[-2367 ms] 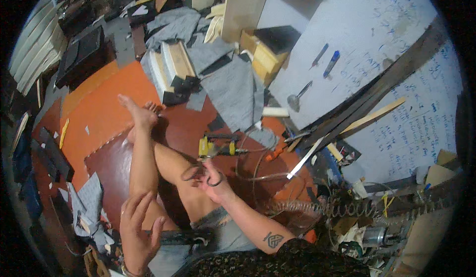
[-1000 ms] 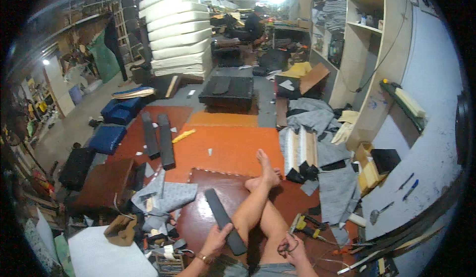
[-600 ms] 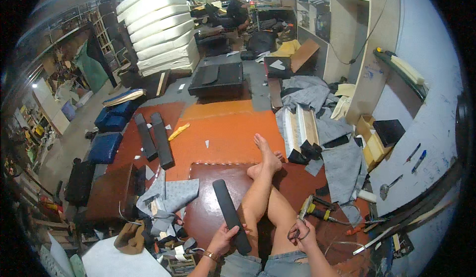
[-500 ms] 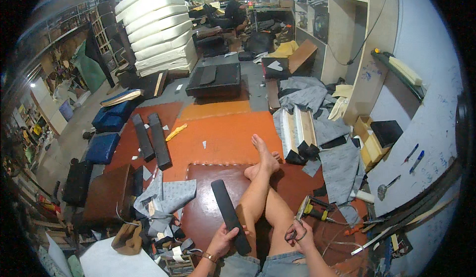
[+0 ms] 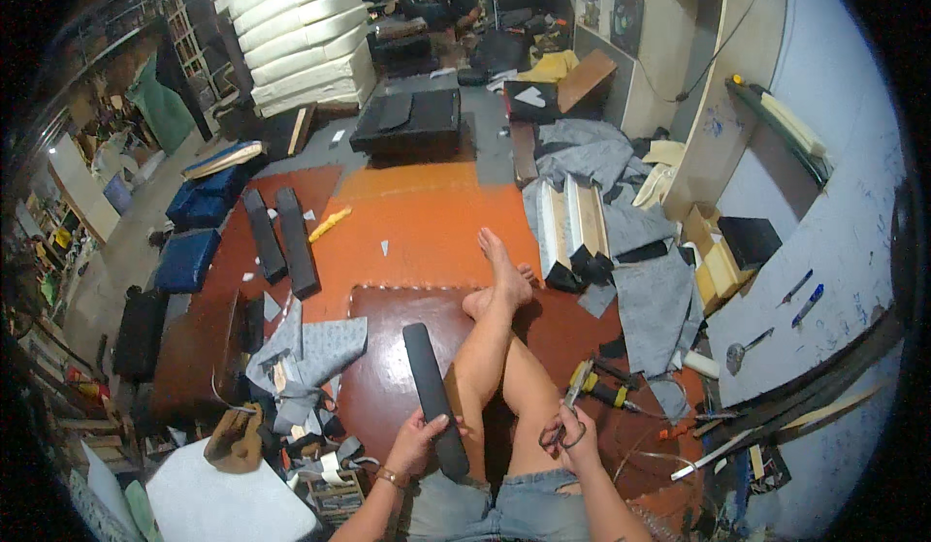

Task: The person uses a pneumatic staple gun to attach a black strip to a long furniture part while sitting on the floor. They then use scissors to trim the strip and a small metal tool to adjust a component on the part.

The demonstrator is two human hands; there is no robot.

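Observation:
My left hand (image 5: pixel 414 443) grips the lower part of a long, dark grey padded bar (image 5: pixel 424 372) with rounded ends. The thumb lies across its face, and the bar stands tilted beside my left thigh. In my right hand (image 5: pixel 584 445) is a pair of scissors (image 5: pixel 576 390); my fingers are at the loops and the blades point up and away, over my right leg. Just beyond the blades lies a yellow and black tool with a hose (image 5: pixel 607 392). Under my legs is a glossy brown leather sheet (image 5: pixel 388 324).
Two dark padded bars (image 5: pixel 297 246) and a yellow object (image 5: pixel 331 224) lie on the orange sheet (image 5: pixel 436 217). Grey fabric scraps (image 5: pixel 325 343) are heaped left, more fabric (image 5: pixel 645 300) right. Two long padded pieces (image 5: pixel 585 222) rest there. A black box-like cushion (image 5: pixel 407 125) stands ahead.
The whole scene has shifted upward and slightly left as my view tilts down. Both hands keep hold of the same things; the padded bar stands a little more upright.

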